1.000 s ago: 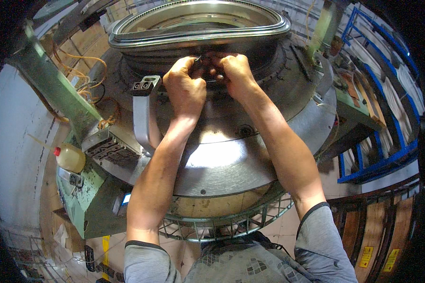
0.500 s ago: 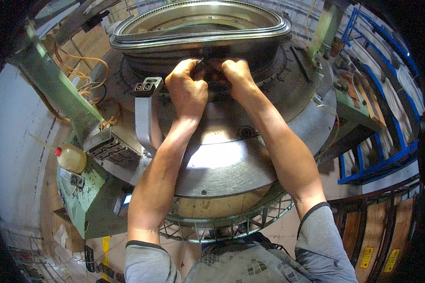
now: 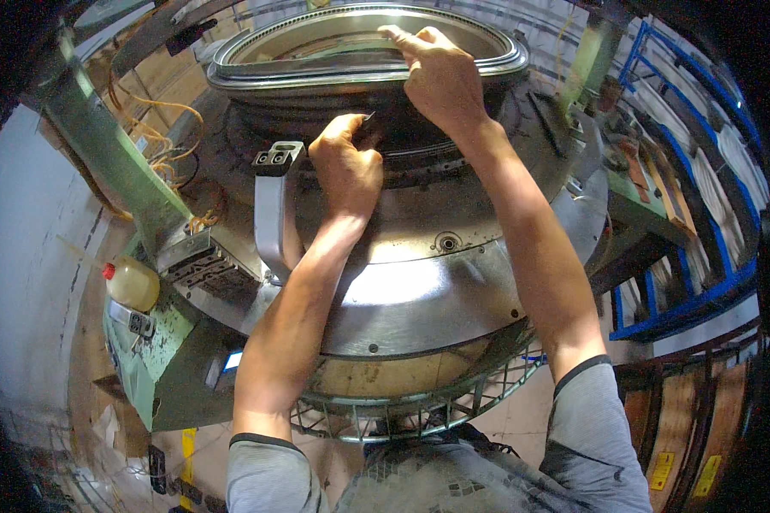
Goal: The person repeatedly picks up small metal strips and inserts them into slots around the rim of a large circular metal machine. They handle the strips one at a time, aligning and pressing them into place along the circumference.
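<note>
My left hand (image 3: 348, 171) is closed in a pinch in front of the dark cylinder wall (image 3: 274, 115). A thin, pointed metal piece (image 3: 368, 117) sticks out past its thumb and finger. Higher up, my right hand (image 3: 445, 81) is over the front of the bright ring-shaped rim (image 3: 316, 75), back of the hand towards me. Its fingers are bent and its fingertips point left over the ring's opening; whatever they may pinch is too small or hidden. Below both hands lies the wide round metal bed (image 3: 419, 299) of the machine.
A grey upright bracket (image 3: 274, 205) stands left of my left forearm. Green machine posts (image 3: 115, 145) rise on both sides, with orange cables (image 3: 158, 128) at the left. A red-capped bottle (image 3: 132, 285) sits on the green ledge. A blue rack (image 3: 701, 303) is at the right.
My right hand has lifted from beside the left hand, in front of the cylinder wall, up to the rim. The left hand keeps its pinch in nearly the same place.
</note>
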Motion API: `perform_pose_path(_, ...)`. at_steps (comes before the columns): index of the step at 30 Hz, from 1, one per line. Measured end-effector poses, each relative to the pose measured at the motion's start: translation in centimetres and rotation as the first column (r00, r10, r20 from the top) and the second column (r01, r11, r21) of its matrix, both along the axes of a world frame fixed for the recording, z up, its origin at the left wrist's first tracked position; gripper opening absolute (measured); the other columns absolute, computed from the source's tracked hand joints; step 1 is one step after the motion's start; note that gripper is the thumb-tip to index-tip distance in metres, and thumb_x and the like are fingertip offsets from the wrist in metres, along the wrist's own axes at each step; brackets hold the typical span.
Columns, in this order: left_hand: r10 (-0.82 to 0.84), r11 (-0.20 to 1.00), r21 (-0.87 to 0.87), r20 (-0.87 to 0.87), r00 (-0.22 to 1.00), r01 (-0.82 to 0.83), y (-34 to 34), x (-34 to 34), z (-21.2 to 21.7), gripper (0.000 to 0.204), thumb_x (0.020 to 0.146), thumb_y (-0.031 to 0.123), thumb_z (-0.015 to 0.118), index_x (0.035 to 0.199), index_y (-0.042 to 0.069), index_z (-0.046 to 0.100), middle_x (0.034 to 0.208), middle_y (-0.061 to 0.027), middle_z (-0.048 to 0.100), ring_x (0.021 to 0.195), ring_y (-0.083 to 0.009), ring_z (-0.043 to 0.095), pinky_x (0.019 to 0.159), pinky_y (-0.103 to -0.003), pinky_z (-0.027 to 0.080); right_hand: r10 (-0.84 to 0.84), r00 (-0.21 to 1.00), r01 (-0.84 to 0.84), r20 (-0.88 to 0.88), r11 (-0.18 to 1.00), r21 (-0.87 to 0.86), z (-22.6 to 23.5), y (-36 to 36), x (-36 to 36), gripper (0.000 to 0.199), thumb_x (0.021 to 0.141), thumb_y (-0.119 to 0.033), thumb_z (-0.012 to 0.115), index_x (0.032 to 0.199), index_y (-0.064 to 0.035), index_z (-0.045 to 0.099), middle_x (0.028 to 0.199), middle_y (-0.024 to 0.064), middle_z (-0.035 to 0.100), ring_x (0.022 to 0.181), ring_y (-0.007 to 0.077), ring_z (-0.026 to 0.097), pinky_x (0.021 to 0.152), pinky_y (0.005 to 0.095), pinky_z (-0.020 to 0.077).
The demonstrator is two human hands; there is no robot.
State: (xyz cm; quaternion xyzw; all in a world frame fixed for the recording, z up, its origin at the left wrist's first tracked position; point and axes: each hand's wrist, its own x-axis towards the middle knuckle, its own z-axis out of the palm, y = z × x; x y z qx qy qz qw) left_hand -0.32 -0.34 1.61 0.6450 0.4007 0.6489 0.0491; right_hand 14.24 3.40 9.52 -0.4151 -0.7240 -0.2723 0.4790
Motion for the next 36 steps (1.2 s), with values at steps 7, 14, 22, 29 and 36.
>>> perform_pose_path(7,0.005,1.0,-0.011,0.012,1.0,-0.005,0.3,-0.3,-0.2,0.029,0.07,-0.009,0.056,0.093,-0.003,0.072,0.086,-0.0183,0.073,0.08,-0.0272,0.072,0.077,-0.035,0.054,-0.101,0.975,0.12,0.2,0.989,-0.084,-0.9,1.0,0.3,0.049,0.08,0.001,0.056,0.118,-0.0238,0.074,0.095,0.0152,0.066,0.086,0.0331,0.069,0.078,0.0426,0.0562)
perform_pose_path(14,0.017,1.0,-0.006,-0.003,1.0,-0.017,0.4,-0.2,-0.3,0.026,0.072,-0.007,0.058,0.094,-0.002,0.072,0.087,-0.0183,0.073,0.079,-0.0271,0.072,0.077,-0.035,0.054,-0.068,0.989,0.07,0.131,0.998,-0.009,-0.5,-0.1,-0.1,0.041,0.082,0.002,0.056,0.113,-0.0167,0.075,0.093,0.0135,0.066,0.081,0.0333,0.067,0.075,0.0414,0.0545)
perform_pose_path(22,0.053,0.998,0.013,0.014,0.998,-0.054,0.5,-0.2,-0.3,0.022,0.074,-0.003,0.064,0.093,0.001,0.074,0.086,-0.0169,0.074,0.079,-0.0279,0.072,0.076,-0.036,0.054,-0.049,0.382,-0.852,-0.923,0.369,-0.372,-6.8,-1.0,0.3,0.015,0.09,-0.009,0.062,0.096,-0.0001,0.072,0.076,0.0028,0.065,0.058,0.012,0.055,0.05,0.0254,0.0409)
perform_pose_path(29,0.026,0.999,-0.037,0.055,0.998,-0.023,0.3,-0.2,-0.2,0.021,0.074,-0.002,0.066,0.094,0.001,0.074,0.087,-0.0163,0.074,0.08,-0.0273,0.073,0.075,-0.036,0.054,-0.168,0.124,-0.93,-0.978,0.326,-0.173,-7.9,1.7,0.1,0.013,0.091,-0.007,0.065,0.101,-0.0012,0.071,0.077,0.0031,0.063,0.058,0.0092,0.05,0.046,0.0227,0.0358)
perform_pose_path(36,0.021,0.998,-0.053,0.076,0.997,-0.017,0.4,-0.1,-0.4,0.02,0.075,-0.002,0.068,0.094,0.001,0.074,0.086,-0.0147,0.075,0.079,-0.0246,0.073,0.075,-0.035,0.054,-0.172,0.026,-0.956,-0.985,0.283,-0.074,-8.5,2.3,-0.1,0.018,0.094,-0.006,0.063,0.109,0.0004,0.069,0.089,0.0051,0.069,0.064,0.008,0.052,0.049,0.0205,0.0373)
